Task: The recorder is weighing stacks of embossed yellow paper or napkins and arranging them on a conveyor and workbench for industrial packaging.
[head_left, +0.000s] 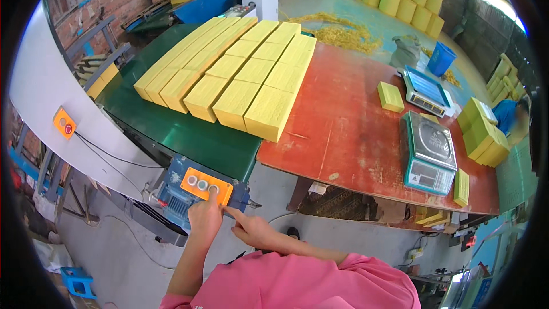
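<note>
My left hand [206, 217] reaches up to an orange control box [207, 187] with several round buttons. Its index finger is stretched out and rests on the rightmost button; the other fingers are partly hidden. Just right of it is my right hand [251, 230], its index finger pointing at the box's lower edge and the others curled, with nothing held. The box sits by a blue motor [174, 201] at the near end of a green conveyor belt [226, 146]. Long rows of yellow paper-like blocks [229, 74] lie side by side on the belt.
A red table [337, 131] adjoins the belt on the right, bearing a scale [430, 151], a second scale [426, 91] and small yellow blocks [390, 97]. A person [509, 117] is at the far right. A blue stool [78, 282] stands lower left.
</note>
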A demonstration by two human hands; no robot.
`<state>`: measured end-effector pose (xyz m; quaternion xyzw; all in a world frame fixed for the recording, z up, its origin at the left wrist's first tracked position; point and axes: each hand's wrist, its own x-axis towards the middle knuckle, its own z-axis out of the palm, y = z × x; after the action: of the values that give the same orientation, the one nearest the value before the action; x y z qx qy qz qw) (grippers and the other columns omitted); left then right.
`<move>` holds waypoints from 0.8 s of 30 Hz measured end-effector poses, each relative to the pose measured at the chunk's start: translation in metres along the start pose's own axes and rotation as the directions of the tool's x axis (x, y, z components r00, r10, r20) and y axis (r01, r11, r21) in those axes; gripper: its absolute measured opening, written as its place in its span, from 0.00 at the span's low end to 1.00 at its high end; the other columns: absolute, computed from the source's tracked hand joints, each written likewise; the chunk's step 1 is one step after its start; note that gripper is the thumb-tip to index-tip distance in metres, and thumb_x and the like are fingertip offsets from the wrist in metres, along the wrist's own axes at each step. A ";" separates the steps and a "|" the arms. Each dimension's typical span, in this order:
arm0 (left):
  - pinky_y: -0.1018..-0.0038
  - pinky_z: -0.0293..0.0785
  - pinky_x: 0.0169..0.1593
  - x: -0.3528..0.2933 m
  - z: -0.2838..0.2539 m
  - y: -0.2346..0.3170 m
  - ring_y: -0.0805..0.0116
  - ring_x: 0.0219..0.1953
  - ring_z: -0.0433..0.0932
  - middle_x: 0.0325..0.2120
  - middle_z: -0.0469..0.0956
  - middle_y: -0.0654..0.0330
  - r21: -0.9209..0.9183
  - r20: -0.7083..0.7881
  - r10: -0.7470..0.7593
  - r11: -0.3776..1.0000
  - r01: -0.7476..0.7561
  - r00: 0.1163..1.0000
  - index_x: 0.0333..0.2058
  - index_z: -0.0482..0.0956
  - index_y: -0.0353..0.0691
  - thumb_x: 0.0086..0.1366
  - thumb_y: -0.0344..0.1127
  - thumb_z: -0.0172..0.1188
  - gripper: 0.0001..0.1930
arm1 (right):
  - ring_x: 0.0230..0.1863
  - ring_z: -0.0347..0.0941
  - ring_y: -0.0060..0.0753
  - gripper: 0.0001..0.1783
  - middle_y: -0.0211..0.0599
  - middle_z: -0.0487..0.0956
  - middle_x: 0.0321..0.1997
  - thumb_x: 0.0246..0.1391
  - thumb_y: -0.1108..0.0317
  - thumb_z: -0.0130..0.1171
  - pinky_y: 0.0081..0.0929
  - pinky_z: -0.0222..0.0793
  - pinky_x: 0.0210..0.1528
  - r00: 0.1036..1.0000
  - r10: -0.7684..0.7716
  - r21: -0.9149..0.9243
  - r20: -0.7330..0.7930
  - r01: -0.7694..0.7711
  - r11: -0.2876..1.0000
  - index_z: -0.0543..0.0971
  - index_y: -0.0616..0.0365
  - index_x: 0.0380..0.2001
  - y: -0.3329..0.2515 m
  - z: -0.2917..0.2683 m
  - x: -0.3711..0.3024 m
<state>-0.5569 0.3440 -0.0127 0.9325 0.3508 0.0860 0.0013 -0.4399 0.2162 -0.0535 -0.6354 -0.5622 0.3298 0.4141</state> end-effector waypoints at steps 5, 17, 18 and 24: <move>0.62 0.74 0.26 -0.003 0.002 -0.003 0.54 0.21 0.81 0.15 0.77 0.54 0.014 -0.004 0.024 1.000 -0.024 1.000 0.53 0.68 0.34 0.51 0.37 0.69 0.32 | 0.26 0.78 0.54 0.35 0.47 0.80 0.25 0.53 0.67 0.55 0.49 0.72 0.30 1.000 0.011 -0.005 -0.017 -0.011 1.000 0.61 0.48 0.65 -0.003 0.004 -0.001; 0.63 0.74 0.26 -0.004 0.002 -0.003 0.54 0.20 0.80 0.15 0.77 0.55 0.008 -0.035 0.039 0.999 -0.039 0.999 0.53 0.68 0.34 0.51 0.36 0.69 0.32 | 0.28 0.78 0.53 0.36 0.46 0.79 0.27 0.54 0.69 0.55 0.45 0.72 0.32 1.000 0.023 0.031 0.020 -0.024 0.999 0.58 0.50 0.67 -0.007 0.004 -0.002; 0.63 0.75 0.26 -0.004 0.003 -0.003 0.54 0.20 0.80 0.15 0.77 0.54 0.006 -0.037 0.038 0.999 -0.038 0.999 0.53 0.68 0.34 0.51 0.36 0.69 0.31 | 0.27 0.77 0.55 0.35 0.49 0.79 0.26 0.53 0.69 0.55 0.48 0.71 0.31 1.000 0.008 0.054 -0.001 -0.007 0.999 0.60 0.51 0.66 -0.007 0.003 -0.002; 0.63 0.74 0.26 -0.004 0.001 -0.003 0.54 0.21 0.80 0.15 0.77 0.54 0.004 -0.023 0.036 0.999 -0.036 0.999 0.53 0.68 0.33 0.51 0.37 0.69 0.31 | 0.27 0.78 0.55 0.36 0.49 0.79 0.25 0.53 0.68 0.54 0.48 0.73 0.32 1.000 0.008 -0.011 -0.012 -0.009 1.000 0.59 0.50 0.66 -0.006 0.006 -0.003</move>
<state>-0.5617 0.3431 -0.0148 0.9376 0.3342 0.0960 -0.0058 -0.4478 0.2141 -0.0510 -0.6420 -0.5588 0.3248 0.4125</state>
